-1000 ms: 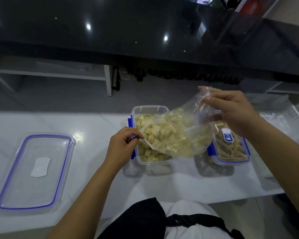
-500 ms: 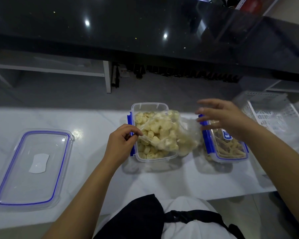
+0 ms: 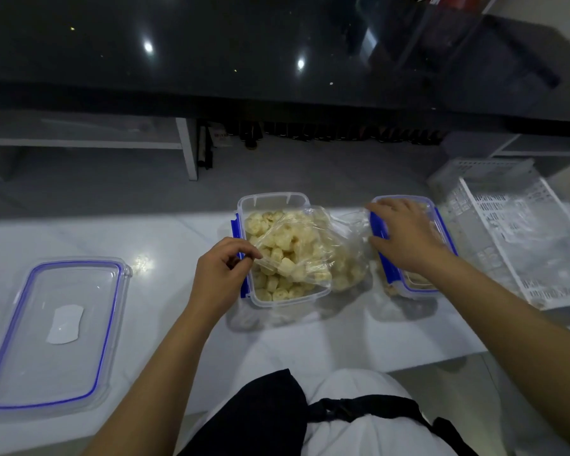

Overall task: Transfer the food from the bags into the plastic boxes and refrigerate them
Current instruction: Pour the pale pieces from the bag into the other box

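Lying slumped across the open box [image 3: 278,248] now, the clear bag [image 3: 313,245] is no longer held aloft: a second ago the right hand [image 3: 405,235] lifted its far end, and that hand has since let go and rests, fingers spread, on the lidded second box [image 3: 441,225] at three o'clock. The left hand [image 3: 222,274] still pinches the bag's corner at nine o'clock. Pouring seems paused, with food in both bag and box. The bag's long axis runs nine to three; its mouth I cannot tell. A loose lid [image 3: 56,330] lies far left.
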